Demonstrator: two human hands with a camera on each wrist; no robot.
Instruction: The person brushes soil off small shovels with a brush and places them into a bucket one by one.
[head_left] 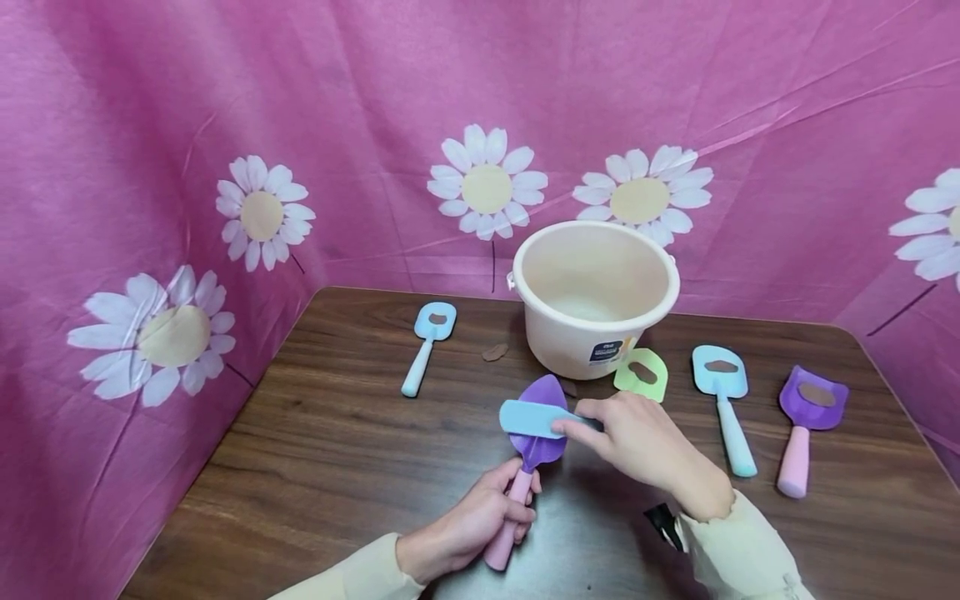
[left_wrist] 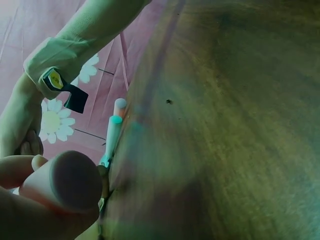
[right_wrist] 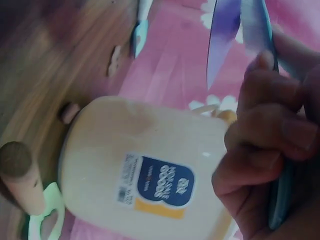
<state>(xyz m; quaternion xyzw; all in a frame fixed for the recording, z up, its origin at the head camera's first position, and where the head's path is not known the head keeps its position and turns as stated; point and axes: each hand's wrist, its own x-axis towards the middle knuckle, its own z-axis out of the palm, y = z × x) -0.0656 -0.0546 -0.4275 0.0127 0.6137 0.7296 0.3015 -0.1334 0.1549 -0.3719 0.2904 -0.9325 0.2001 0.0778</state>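
Note:
My left hand [head_left: 491,512] grips the pink handle of a toy shovel with a pointed purple blade [head_left: 551,446]. In the left wrist view, the round end of that pink handle [left_wrist: 75,181] shows between the fingers. My right hand [head_left: 637,437] holds a flat light-blue tool [head_left: 528,418], its blade lying across the purple shovel blade in the head view. In the right wrist view, fingers [right_wrist: 265,135] curl round the tool's thin handle [right_wrist: 281,200]. Whether the two blades touch, I cannot tell.
A cream bucket [head_left: 543,337] stands behind the hands, a green tool [head_left: 656,387] beside it. Blue toy shovels lie left [head_left: 417,368] and right [head_left: 735,437], with a purple scoop [head_left: 793,462] farther right. Brown scraps [head_left: 495,352] lie on the wooden table [head_left: 300,467].

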